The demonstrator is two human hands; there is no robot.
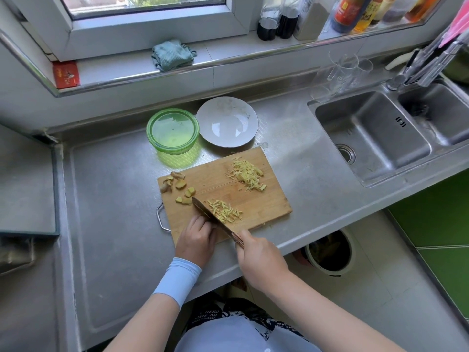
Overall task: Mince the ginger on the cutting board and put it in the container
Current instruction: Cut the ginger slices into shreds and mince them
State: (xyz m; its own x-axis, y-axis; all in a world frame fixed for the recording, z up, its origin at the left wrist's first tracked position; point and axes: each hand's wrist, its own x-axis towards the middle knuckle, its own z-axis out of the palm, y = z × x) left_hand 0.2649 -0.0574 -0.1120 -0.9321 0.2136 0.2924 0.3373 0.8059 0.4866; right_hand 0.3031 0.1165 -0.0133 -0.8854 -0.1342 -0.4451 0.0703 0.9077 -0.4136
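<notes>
A wooden cutting board (210,179) lies on the steel counter. Ginger shreds form a bigger pile (247,174) at its far right and a smaller pile (225,212) near the knife. Several ginger slices and knobs (180,188) lie on its left side. My right hand (256,252) grips the handle of a dark-bladed knife (206,212), blade edge down beside the smaller pile. My left hand (198,237) rests on the board with curled fingers just left of the blade; whether it holds ginger is hidden. A green transparent container (172,130) stands behind the board.
A white plate (227,123) sits beside the container. A double sink (380,138) with tap lies to the right, clear glasses (345,69) behind it. The window sill holds a green cloth (172,54), bottles (355,11) and a red packet (65,74). A bin (328,252) stands below the counter.
</notes>
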